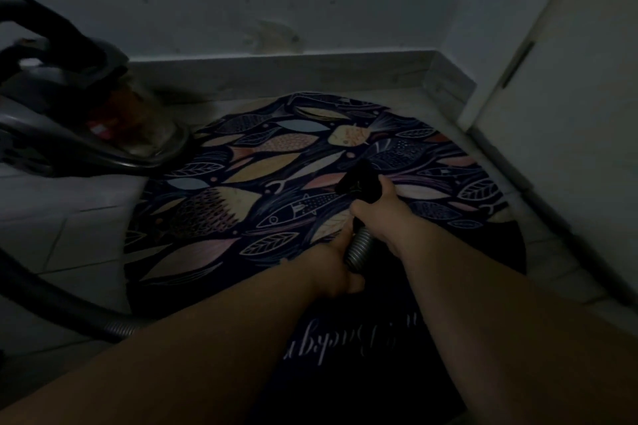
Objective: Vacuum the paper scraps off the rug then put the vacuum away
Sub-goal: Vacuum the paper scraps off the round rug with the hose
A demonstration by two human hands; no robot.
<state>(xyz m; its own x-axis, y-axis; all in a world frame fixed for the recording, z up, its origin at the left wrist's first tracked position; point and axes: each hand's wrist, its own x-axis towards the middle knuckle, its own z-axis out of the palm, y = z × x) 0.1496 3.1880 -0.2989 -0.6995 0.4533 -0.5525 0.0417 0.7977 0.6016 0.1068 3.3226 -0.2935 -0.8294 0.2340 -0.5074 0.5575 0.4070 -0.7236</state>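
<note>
Over the fish-patterned rug (241, 183), the right hand (378, 209) gripped the black nozzle (359, 181) and the left hand (333, 269) gripped the ribbed hose (357, 248); the vacuum (69, 107) sat at left.

L hand (340, 267) + R hand (375, 209): fists

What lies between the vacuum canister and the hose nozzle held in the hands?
In the head view, only fish-patterned rug lies between the canister and the nozzle; no scraps show there.
</note>
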